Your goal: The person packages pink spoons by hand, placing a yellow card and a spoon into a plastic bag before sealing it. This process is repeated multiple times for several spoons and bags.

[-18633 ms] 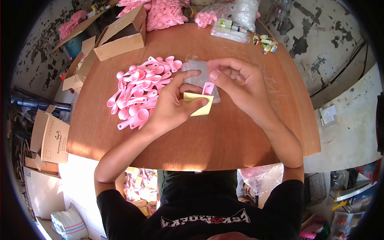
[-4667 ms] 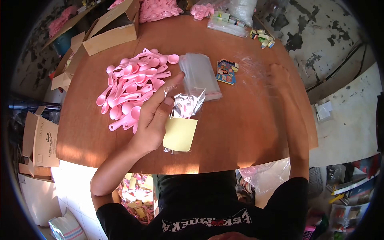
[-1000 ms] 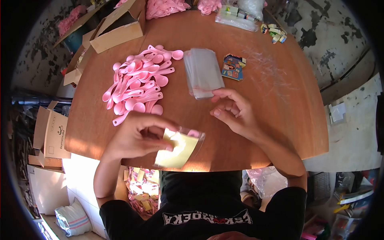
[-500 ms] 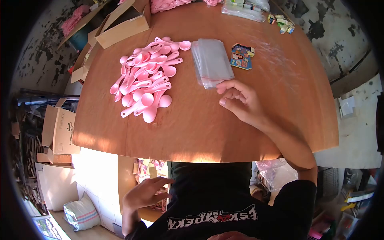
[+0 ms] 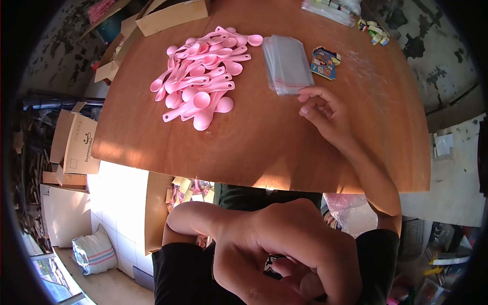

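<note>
Right hand (image 5: 328, 114) on table (image 5: 244, 147), fingers half-curled, narrow, gripping nothing; index tip touching near edge of bag stack (image 5: 287, 63). Spoons (image 5: 203, 71) heaped left of bags, cards (image 5: 324, 57) just right. Left hand (image 5: 284, 254) near, off table, by chest, fingers curled shut.

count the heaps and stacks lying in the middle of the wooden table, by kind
heap of pink plastic measuring scoops: 1
stack of clear plastic bags: 1
small stack of colourful printed cards: 1
total: 3
</note>
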### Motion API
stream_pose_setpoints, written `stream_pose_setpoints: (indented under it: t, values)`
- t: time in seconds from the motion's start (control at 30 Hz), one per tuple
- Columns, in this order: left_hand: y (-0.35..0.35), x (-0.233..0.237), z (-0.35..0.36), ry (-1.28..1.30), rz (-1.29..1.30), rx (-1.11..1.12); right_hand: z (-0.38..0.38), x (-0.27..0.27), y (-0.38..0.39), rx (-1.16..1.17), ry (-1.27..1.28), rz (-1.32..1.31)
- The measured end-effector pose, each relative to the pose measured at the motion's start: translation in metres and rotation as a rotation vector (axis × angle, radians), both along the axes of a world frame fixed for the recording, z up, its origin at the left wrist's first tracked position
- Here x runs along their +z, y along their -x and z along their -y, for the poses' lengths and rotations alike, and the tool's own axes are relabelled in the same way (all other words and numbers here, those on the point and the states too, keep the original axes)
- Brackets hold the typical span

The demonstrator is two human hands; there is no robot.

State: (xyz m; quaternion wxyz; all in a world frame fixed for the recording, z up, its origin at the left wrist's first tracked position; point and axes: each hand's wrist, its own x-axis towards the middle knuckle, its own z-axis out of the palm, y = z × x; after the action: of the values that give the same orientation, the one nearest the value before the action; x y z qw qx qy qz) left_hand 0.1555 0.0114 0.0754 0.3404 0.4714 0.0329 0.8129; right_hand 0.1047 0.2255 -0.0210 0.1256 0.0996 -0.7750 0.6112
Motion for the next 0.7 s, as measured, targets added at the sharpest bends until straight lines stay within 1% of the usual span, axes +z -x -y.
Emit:
stream_pose_setpoints:
  t: [0.03, 0.07, 0.13, 0.2, 0.23, 0.27, 0.33, 0.37, 0.4, 0.43, 0.47, 0.53, 0.57, 0.67, 0.7]
  values:
    - [0.008, 0.001, 0.008, 0.07, -0.084, -0.1, 0.0, 0.001, 0.001, 0.0, 0.002, 0.002]
    - [0.006, 0.005, 0.01, 0.071, -0.08, -0.099, -0.001, 0.004, 0.003, -0.03, -0.027, -0.025]
    - [0.001, 0.011, 0.014, 0.005, 0.142, -0.176, -0.005, 0.009, 0.01, -0.058, -0.058, -0.041]
    - [0.003, 0.009, 0.018, 0.041, 0.126, -0.165, -0.011, 0.014, 0.022, -0.171, -0.254, -0.118]
    - [0.006, 0.009, 0.021, 0.079, 0.098, -0.155, -0.01, 0.016, 0.028, -0.225, -0.294, -0.168]
    - [0.014, 0.01, 0.023, 0.076, 0.094, -0.153, -0.013, 0.019, 0.034, -0.223, -0.296, -0.172]
    - [0.037, 0.012, 0.025, 0.202, -0.188, -0.182, -0.022, 0.024, 0.044, -0.233, -0.633, -0.178]
    - [0.045, 0.009, 0.027, 0.293, -0.263, -0.251, -0.024, 0.026, 0.048, -0.241, -0.637, -0.184]
    - [0.043, 0.004, 0.027, 0.375, -0.194, -0.198, -0.025, 0.026, 0.052, -0.254, -0.734, -0.162]
    - [0.046, -0.005, 0.025, 0.444, -0.249, -0.163, -0.025, 0.025, 0.054, -0.266, -0.832, -0.139]
    - [0.049, -0.013, 0.023, 0.513, -0.304, -0.125, -0.025, 0.023, 0.056, -0.273, -0.835, -0.141]
    - [0.058, -0.023, 0.021, 0.756, -0.406, -0.097, -0.025, 0.017, 0.06, -0.175, -0.741, -0.041]
    - [0.065, -0.026, 0.021, 0.86, -0.453, -0.079, -0.026, 0.014, 0.061, -0.177, -0.743, -0.042]
    - [0.081, -0.044, 0.015, 0.982, -0.521, 0.201, -0.027, 0.012, 0.064, -0.188, -0.718, -0.087]
    - [0.088, -0.049, 0.014, 0.992, -0.59, 0.315, -0.026, 0.013, 0.064, -0.209, -0.744, -0.063]
